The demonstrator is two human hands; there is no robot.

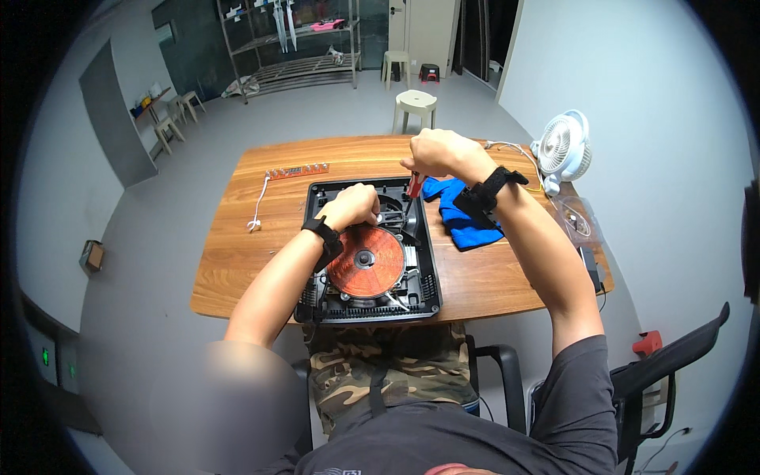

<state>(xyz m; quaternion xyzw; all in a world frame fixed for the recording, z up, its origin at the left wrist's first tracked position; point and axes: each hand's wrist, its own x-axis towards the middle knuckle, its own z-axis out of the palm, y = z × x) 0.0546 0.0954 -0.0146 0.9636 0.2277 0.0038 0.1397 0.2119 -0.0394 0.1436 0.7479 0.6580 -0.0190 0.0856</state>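
Grey floor (158, 269) all round, then a big wooden table (483, 277) with an opened black case (372, 315) on its near side, copper coil (384, 273) seated inside. Looks partway to me — lid's off, but the coil's in place. Left hand (352, 206) has its fingers bent at the coil's far edge; can't tell if they're pinching anything. Right hand (443, 153) grips a red-handled screwdriver (416, 185) pointing down into the case — tip's too small to make out.

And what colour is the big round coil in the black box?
The coil is coppery orange-red; it shows best in the head view.
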